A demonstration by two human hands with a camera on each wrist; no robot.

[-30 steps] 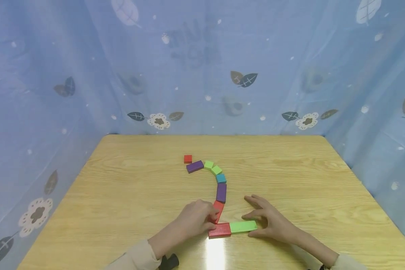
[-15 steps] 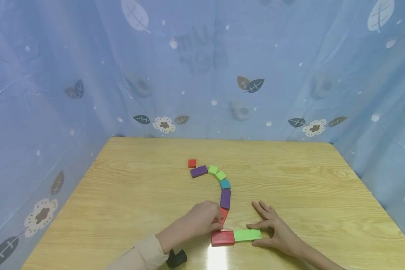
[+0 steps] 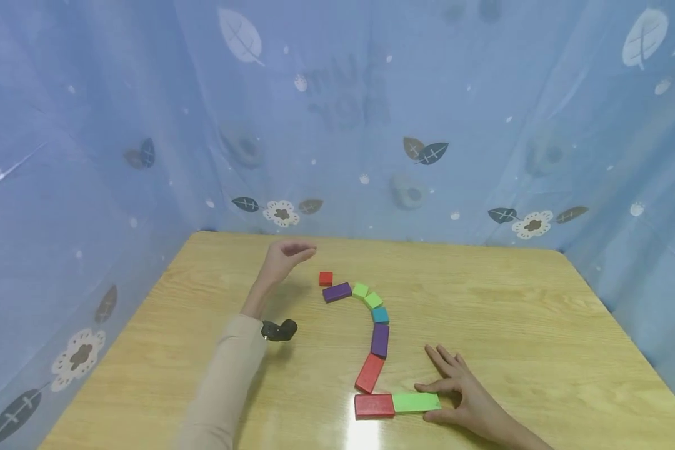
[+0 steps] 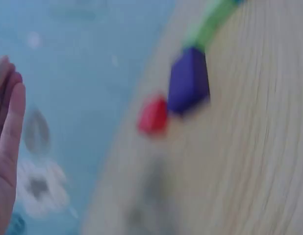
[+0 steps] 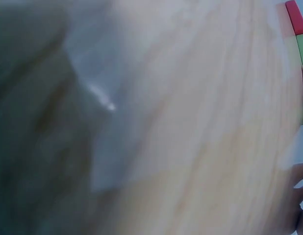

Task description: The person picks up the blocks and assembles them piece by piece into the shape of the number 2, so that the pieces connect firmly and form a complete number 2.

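My left hand is in the air at the far left of the blocks, its fingers nearly straight and thumb close to them; nothing shows between them. Nearest to it is a small red block, at the upper-left corner of a purple block. My right hand grips the right end of a long light-green block between thumb and index finger, other fingers spread. A red block abuts its left end. A second red block lies tilted just behind. In the right wrist view only fingertips show.
Another purple block, a blue block and two light-green blocks continue the curved row. The wooden table meets a blue patterned curtain. A black wrist camera sits on the left forearm.
My left hand has let go of the tilted red block and risen to the far left. My right hand stays at the green block. The head view has shifted slightly.
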